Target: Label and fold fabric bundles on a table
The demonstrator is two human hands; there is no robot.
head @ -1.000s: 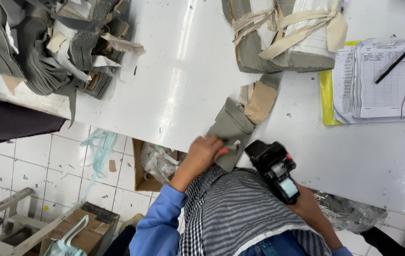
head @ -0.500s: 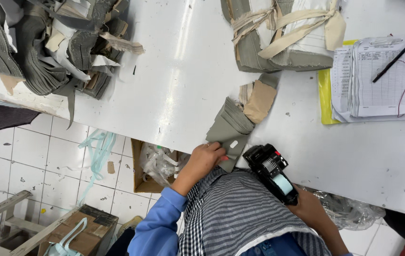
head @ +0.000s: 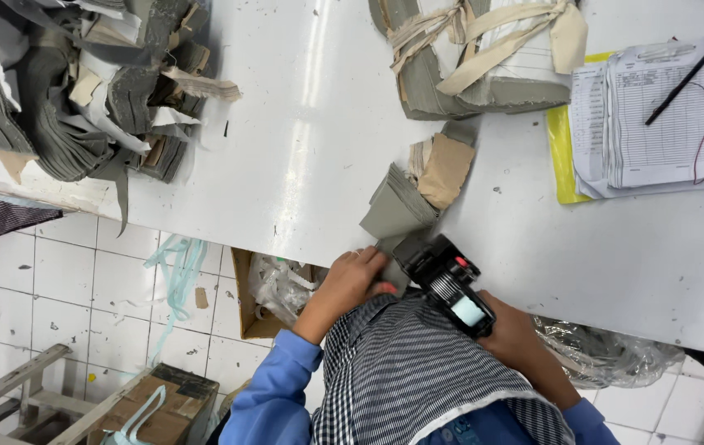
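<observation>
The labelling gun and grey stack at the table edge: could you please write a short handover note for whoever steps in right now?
Left hand: pressing down the near end of the grey stack at the table edge.
Right hand: gripping the labelling gun, its nose on the stack's near end.
Done: cannot tell how many pieces are tagged.
Left: tied bundle and the loose pile lie away from the hands, untouched now.

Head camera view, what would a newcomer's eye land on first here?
Probably the black handheld labelling gun at the near edge of the white table, gripped by the right hand, its nose on a fanned stack of grey fabric pieces that the left hand steadies. Next, the tied grey bundle at the top and the clipboard papers with a pen at right.
</observation>
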